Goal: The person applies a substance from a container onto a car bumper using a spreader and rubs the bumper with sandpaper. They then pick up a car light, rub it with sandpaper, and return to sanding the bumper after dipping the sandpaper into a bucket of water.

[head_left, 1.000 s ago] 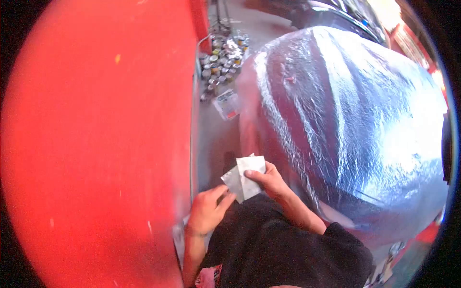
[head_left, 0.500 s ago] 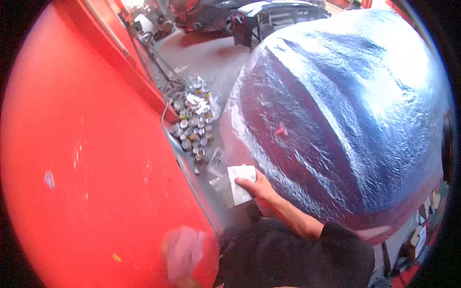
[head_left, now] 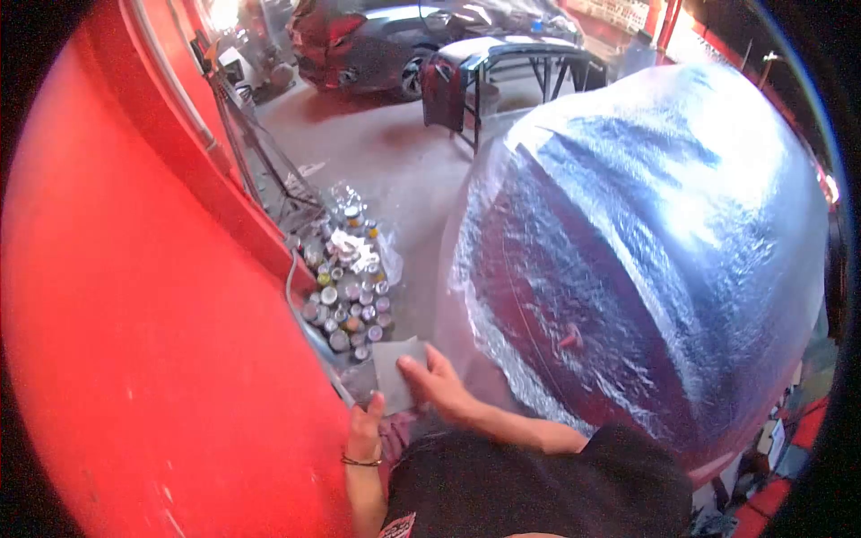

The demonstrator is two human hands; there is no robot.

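Note:
My right hand grips a thin grey rectangular sheet, thumb flat on its face, in front of my body. At the sheet's lower left corner is my left hand, a dark band at its wrist, its fingers curled. A crumpled dark pink cloth shows beside the left palm and seems held there; part of it is hidden. Close by on the left stands a large glossy red panel with small pale marks.
A car-sized shape under shiny plastic film fills the right side. Many cans and jars stand on the floor ahead, near metal bars against a red wall. Farther back are a dark car and a panel on a stand.
My left hand and the cloth have come from over the red panel towards the sheet. My right hand has moved left and down with the sheet. The view has tilted up.

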